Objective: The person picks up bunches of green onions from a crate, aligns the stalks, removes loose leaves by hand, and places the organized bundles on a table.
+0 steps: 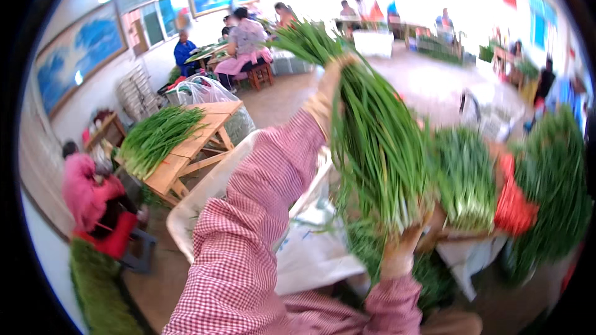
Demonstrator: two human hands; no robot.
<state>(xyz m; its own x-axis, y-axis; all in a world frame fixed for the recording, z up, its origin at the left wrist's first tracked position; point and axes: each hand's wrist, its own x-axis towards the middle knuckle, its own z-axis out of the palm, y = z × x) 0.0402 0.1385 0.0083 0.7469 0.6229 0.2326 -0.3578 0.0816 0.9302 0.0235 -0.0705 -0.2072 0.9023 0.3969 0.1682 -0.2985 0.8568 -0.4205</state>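
Observation:
A big bunch of long green leafy stalks, likely Chinese chives (377,135), is held up before me. My left hand (337,79) grips it near the leafy upper end, where the leaves bend over to the left. Around the pale root ends my right hand (405,242) is closed, its fingers partly hidden by the stalks. Right of the bunch, another pile of chives (468,177) lies on a stand, beside a red plastic bag or tie (514,200). White sheeting (316,251) lies below my arms.
A wooden table (186,149) at left bears more chives (160,137). A white tub (186,223) is under my left arm. Dense greens (554,186) stand at far right. A person in pink (93,195) sits at left; several others sit at tables farther back.

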